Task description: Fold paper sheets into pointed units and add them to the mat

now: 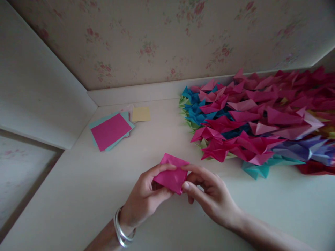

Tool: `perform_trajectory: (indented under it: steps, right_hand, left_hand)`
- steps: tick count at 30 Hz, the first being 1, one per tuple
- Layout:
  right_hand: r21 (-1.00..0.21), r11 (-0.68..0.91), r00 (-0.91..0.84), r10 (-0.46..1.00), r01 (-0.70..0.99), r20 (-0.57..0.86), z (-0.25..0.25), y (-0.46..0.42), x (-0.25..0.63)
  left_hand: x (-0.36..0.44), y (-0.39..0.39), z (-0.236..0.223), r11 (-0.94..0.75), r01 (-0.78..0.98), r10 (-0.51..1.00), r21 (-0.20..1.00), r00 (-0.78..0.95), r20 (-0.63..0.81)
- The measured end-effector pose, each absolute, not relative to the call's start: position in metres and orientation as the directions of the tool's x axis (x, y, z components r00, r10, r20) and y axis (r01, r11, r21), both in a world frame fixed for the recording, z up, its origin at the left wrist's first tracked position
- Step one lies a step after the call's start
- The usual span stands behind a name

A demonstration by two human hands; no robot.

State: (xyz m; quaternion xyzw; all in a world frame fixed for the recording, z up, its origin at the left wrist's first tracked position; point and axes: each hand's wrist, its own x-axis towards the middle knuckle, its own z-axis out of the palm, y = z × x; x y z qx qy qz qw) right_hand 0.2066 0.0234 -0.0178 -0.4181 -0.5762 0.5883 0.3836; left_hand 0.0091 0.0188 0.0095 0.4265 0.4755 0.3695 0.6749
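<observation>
At the bottom of the frame, silver bangles (121,228) circle the left wrist. Just above, near the lower middle, the left hand (145,193) is partly curled, its thumb below and a finger across the top of a folded pink paper (171,181). The right hand (210,195) pinches the right edge of that paper between thumb and forefinger, other fingers bent. The paper is held above a white tabletop (167,223). Farther off, left of centre, a magenta sheet (112,131) lies on light teal sheets (125,115), with a small yellow sheet (141,114) just beside them. Folded paper shapes (240,122), mostly pink with some blue, green and purple, crowd the right side. Floral wallpaper (146,48) spans the top.
</observation>
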Motion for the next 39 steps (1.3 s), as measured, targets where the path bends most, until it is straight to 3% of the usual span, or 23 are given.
perform_trajectory:
  steps: [5, 12, 19, 26, 32, 39]
  right_hand:
    - [-0.999, -0.02, -0.352, 0.935, 0.038, -0.032, -0.017, 0.025, 0.206]
    - [-0.999, -0.03, -0.365, 0.93, 0.035, -0.041, -0.018, 0.024, 0.207]
    - [-0.993, 0.095, -0.411, 0.91, 0.074, 0.056, -0.007, 0.029, 0.212]
    - [-0.966, 0.25, -0.299, 0.929, 0.07, 0.219, -0.004, 0.039, 0.211]
    - [-0.973, 0.229, -0.189, 0.957, 0.017, 0.222, -0.004, 0.041, 0.216]
    - [-0.974, 0.224, -0.159, 0.964, 0.042, 0.215, -0.002, 0.037, 0.217]
  left_hand:
    - [0.011, 0.022, 0.013, 0.33, 0.005, 0.897, 0.944, 0.309, -0.315]
    - [0.01, 0.024, 0.013, 0.093, 0.123, 0.966, 0.988, 0.23, -0.12]
    - [0.01, 0.025, 0.014, 0.079, 0.053, 0.964, 0.995, 0.25, -0.09]
    - [0.01, 0.023, 0.015, -0.001, 0.104, 0.979, 0.995, 0.202, -0.021]
    - [0.01, 0.019, 0.013, -0.077, 0.162, 0.997, 0.984, 0.039, 0.071]
    - [0.012, 0.014, 0.009, -0.038, 0.184, 0.999, 0.982, -0.018, 0.042]
